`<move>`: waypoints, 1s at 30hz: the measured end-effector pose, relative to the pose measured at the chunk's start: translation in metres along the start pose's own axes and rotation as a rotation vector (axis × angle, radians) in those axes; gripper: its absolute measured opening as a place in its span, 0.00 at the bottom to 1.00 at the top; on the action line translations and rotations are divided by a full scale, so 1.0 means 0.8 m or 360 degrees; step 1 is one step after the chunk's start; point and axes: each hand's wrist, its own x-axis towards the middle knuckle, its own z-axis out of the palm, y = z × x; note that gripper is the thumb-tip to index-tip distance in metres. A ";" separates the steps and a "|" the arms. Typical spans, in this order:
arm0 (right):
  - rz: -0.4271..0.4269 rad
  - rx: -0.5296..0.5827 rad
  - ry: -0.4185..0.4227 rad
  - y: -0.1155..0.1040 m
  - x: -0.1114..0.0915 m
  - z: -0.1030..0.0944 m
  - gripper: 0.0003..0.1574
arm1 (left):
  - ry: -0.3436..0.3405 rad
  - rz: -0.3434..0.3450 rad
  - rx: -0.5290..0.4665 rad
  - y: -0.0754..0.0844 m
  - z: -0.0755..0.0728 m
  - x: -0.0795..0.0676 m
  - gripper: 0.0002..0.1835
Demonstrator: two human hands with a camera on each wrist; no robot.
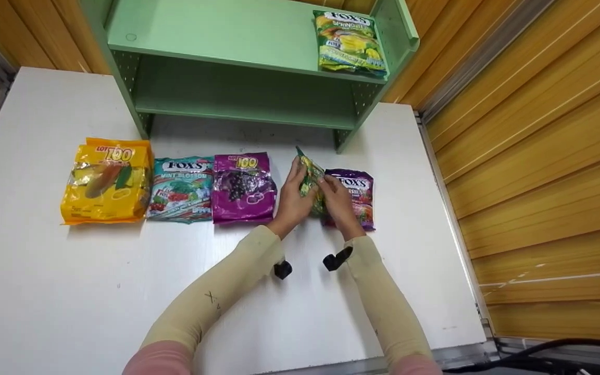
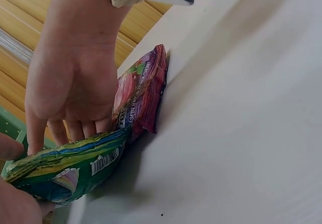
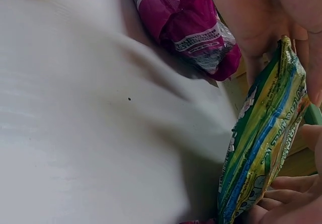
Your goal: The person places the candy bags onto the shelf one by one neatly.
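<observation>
Candy bag is gripped by left hand and right hand; shelf beyond holds one bag, counter nearby four bags.

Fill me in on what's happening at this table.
A person's left hand and right hand together hold a green candy bag, tilted rather than flat, over the white table. Left of it, a yellow bag, a teal bag and a magenta bag lie in a row; right of it lies a dark purple bag, partly hidden. A second green bag sits at the right end of the upper shelf.
</observation>
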 end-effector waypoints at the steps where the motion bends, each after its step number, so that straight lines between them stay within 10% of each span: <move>1: 0.0001 -0.0003 -0.0004 0.000 0.000 0.000 0.36 | -0.0004 -0.0017 -0.0009 0.000 0.000 0.000 0.34; 15: 0.0063 -0.0026 -0.0032 -0.001 -0.001 -0.001 0.38 | -0.0122 -0.0231 -0.0019 0.001 0.005 -0.002 0.38; 30: 0.0078 -0.0043 -0.0029 -0.002 -0.003 -0.001 0.39 | -0.0093 -0.0155 -0.0075 -0.003 0.006 -0.005 0.43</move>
